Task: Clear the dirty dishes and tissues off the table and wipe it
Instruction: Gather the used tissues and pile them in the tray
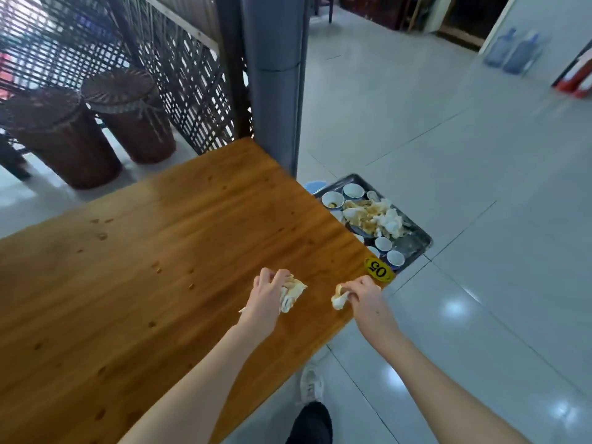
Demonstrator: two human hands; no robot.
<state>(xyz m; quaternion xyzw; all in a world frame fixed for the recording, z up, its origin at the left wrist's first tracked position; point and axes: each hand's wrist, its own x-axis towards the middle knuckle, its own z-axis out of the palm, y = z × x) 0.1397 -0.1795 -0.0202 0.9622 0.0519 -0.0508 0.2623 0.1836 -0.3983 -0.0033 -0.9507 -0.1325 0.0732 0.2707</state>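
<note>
A long wooden table (166, 251) fills the left and middle of the view, with small drops and spots on its top. My left hand (267, 294) is over the table near its right end, shut on a crumpled stained tissue (293, 294). My right hand (365, 298) is at the table's right edge, shut on a second crumpled tissue (339, 299). Beyond the table's right edge, lower down, a metal tray (413, 243) holds small white bowls (353, 190) and a heap of used tissues (381, 219).
A yellow oval tag reading 05 (378, 270) sits at the table's right corner. Two dark woven stools (96, 129) stand past the far side, in front of a lattice screen. A grey pillar (275, 75) rises at the far corner. Tiled floor lies to the right.
</note>
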